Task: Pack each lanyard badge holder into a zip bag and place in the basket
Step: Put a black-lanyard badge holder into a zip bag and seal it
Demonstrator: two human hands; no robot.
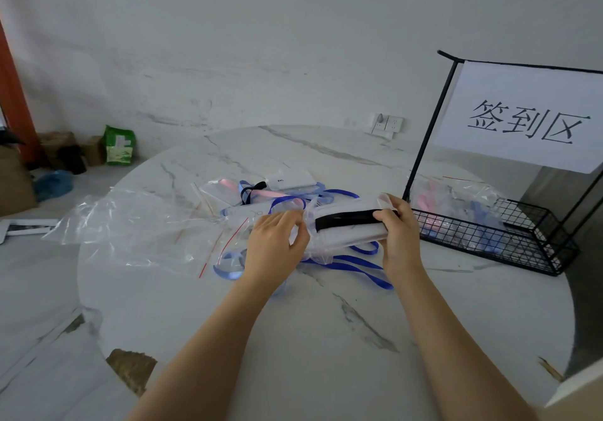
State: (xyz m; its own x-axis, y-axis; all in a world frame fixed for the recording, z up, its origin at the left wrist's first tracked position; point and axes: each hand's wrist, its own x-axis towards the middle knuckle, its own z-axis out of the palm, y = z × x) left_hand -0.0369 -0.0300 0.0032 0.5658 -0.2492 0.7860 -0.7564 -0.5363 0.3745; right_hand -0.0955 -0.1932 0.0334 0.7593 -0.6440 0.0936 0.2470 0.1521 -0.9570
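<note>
Both of the person's hands are raised just above the middle of a round white marble-patterned table [326,339] and hold a clear plastic zip bag [346,236] between them. Through the bag a white badge holder with a flat black lanyard strap [346,220] can be seen. The left hand [277,244] pinches the left end of the bag with curled fingers, where the plastic bunches up. The right hand [398,228] grips the right end, with its thumb lying on the black strap and its fingers wrapped behind. Whether the bag's zip is closed cannot be told.

Under and around the held bag lie loose dark blue ribbon lanyards [355,269]. A coiled light blue ribbon lanyard [228,269] rests on the table just left of the left wrist. Farther off lie a small clear bag with a pink lanyard [228,189] and a white card-shaped badge holder [290,179]. A large crumpled clear plastic bag [124,224] is spread over the left part of the table, with thin red-edged zip bags beside it.

On the right side of the table stands a black wire basket [538,259] holding clear bags with pink and blue contents. A black frame rises from it and carries a white paper sign with black characters [522,117]. A green packet [119,144] sits on the floor by the far wall.
</note>
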